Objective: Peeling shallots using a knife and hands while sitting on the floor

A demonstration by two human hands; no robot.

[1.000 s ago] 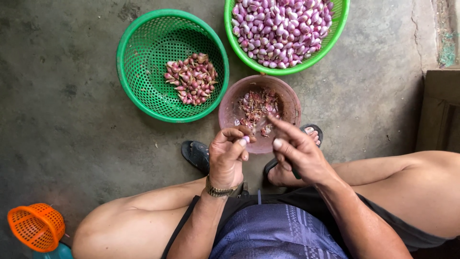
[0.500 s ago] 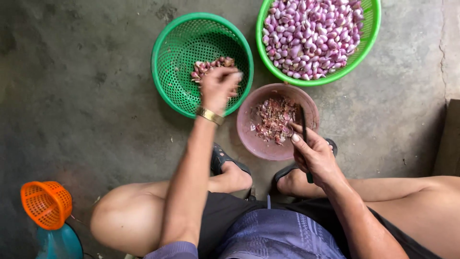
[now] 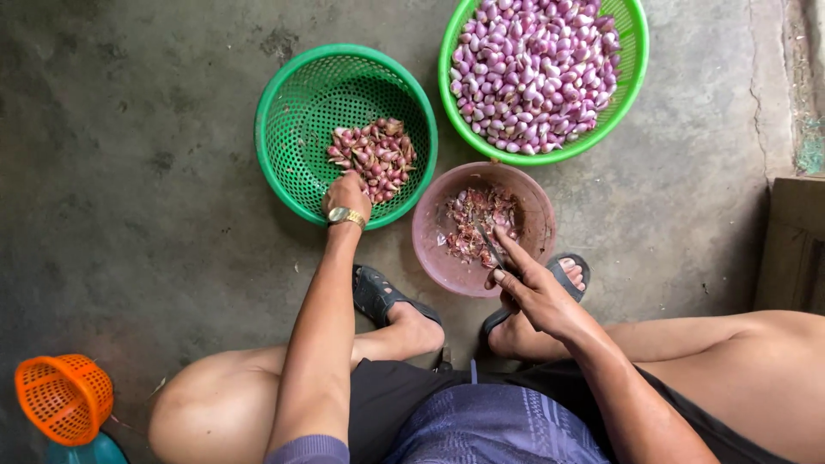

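A person sits low on the grey concrete floor [image 3: 129, 172], seen from above, with bare knees spread at the bottom of the frame.

The left hand [image 3: 346, 194] reaches up to the round green plastic basket with holes [image 3: 292, 112] in the upper middle of the frame. The hand rests at the near edge of a small pile of unpeeled reddish shallots [image 3: 374, 155] inside that basket. Its fingers curl down into the pile, so one cannot tell if the grip has closed on a shallot. A gold wristwatch [image 3: 345, 216] sits on that wrist.

The right hand [image 3: 533, 292] is at the lower middle right, over the near rim of the round pink plastic bowl [image 3: 430, 232]. Its grip is closed on a small knife [image 3: 491, 247]. The pointing finger lies straight along the thin blade, which points up into the bowl. The bowl holds a heap of papery red and white shallot skins [image 3: 477, 225].

At the top right is a second, lighter green plastic basket [image 3: 632, 60], touching the pink bowl's far rim. It is full of peeled pink and white shallots [image 3: 533, 69].

The person's feet wear dark sandals [image 3: 378, 296], just below the pink bowl. A small orange plastic basket [image 3: 64, 399] sits in the lower left corner, well apart from the rest.
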